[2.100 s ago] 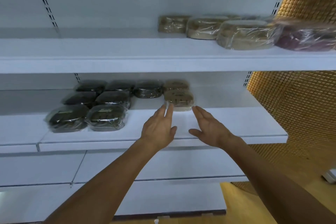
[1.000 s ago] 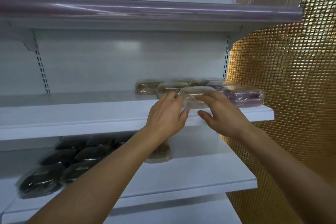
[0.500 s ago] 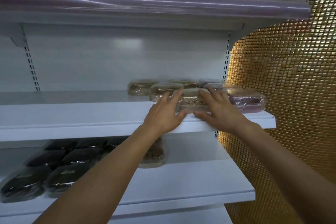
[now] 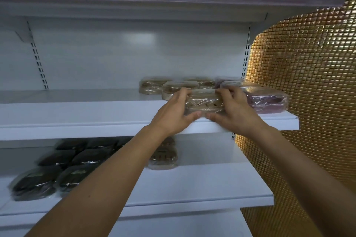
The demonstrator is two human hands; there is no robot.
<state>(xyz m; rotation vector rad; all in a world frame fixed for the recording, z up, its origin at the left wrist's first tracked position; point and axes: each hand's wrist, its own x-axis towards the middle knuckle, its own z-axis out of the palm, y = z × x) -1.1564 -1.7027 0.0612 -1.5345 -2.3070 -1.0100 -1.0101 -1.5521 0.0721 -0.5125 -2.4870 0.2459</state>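
- The wrapped beige pack (image 4: pixel 204 103) is sitting at the near edge of the middle shelf (image 4: pixel 77 115), between both hands.
- The left hand (image 4: pixel 173 114) and right hand (image 4: pixel 236 111) are gripping its ends, fingers curling over the top, thumbs pressing its near side, arms reaching up.
- A purple pack (image 4: pixel 269 100) is lying just right of it, and more beige packs (image 4: pixel 178 88) are crowding behind.

head camera, facing forward, close to white shelves (image 4: pixel 96 117)
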